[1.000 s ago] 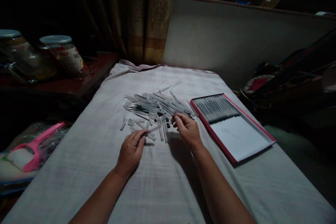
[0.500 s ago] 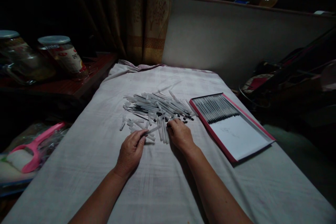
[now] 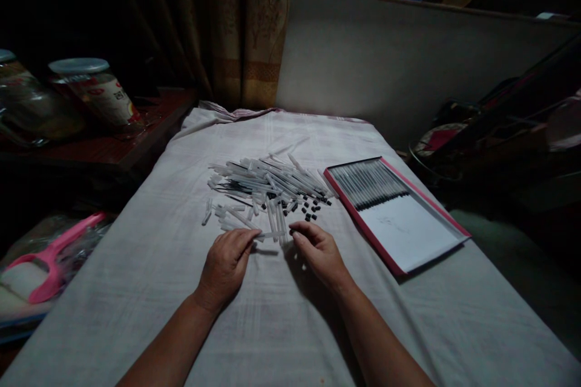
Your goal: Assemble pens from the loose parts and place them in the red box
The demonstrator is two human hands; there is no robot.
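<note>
Clear plastic tube point(image 3: 271, 234), lower centre of frame, lies nearly level just above the cloth point(image 3: 272, 326). One end is pinched at the tips of the left hand point(image 3: 226, 266): thumb and forefinger closed on it, other fingers loosely curled, heel of the hand resting on the cloth. Right hand point(image 3: 321, 252) sits just beside it to the right, fingers curled in and tips drawn together close to the tube's free end; whether they nip anything I cannot tell (too dark, too small). Tube judged light, thin-walled, stiff, but likely to flex or crack if squeezed hard, and smooth enough to roll or slip. Best taken near an end with a light fingertip pinch. Beyond the hands, at centre, a loose pile of like tubes point(image 3: 267, 184) criss-crossed with thin dark refills; small black caps point(image 3: 310, 210) scattered at its right edge. Right of centre, a red-rimmed tray point(image 3: 363, 224) holds a neat row of pens point(image 3: 370, 184) at its far end. Upper left, lidded jars point(image 3: 97, 94) on a dark shelf; curtain point(image 3: 254, 30) behind.
</note>
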